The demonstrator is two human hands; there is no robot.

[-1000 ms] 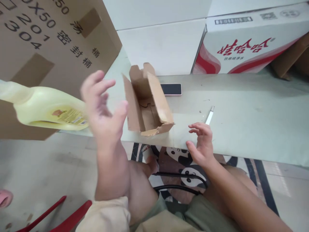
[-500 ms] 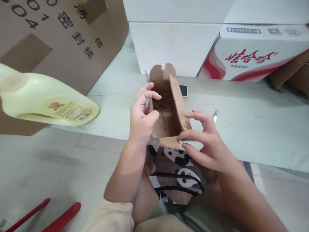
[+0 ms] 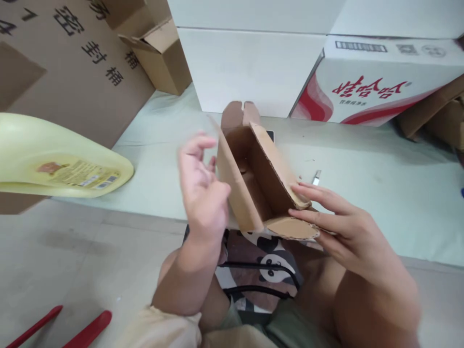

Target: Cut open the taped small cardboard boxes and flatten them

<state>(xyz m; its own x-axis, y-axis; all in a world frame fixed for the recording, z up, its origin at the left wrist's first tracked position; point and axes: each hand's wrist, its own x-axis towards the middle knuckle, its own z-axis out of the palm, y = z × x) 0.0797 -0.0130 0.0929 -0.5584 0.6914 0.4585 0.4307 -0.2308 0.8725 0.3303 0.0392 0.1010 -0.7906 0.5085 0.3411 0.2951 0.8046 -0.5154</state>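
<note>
A small brown cardboard box [image 3: 237, 191] stands tilted at the front of the table, its top open and its flaps spread outward. My right hand [image 3: 350, 224] grips the near right corner, with fingers on the side flap and the thumb by the near end flap. My left hand [image 3: 203, 188] is beside the left wall, palm turned up and fingers apart and partly bent, holding nothing. Whether its fingertips touch the cardboard is unclear because of blur. The inside of the box is shadowed, and I see nothing in it.
A pale yellow bottle [image 3: 68, 157] and a large printed carton [image 3: 83, 92] are at left, with a smaller carton [image 3: 174, 65] behind. White boxes [image 3: 246, 72] and a red-white carton [image 3: 366, 89] line the back. A phone [image 3: 270, 137] and a small blade-like tool [image 3: 316, 177] lie nearby.
My left hand has come off the left flap and moved left. My right hand has drawn the box's near end rightward, turning the box. The view has shifted, showing the smaller carton behind.
</note>
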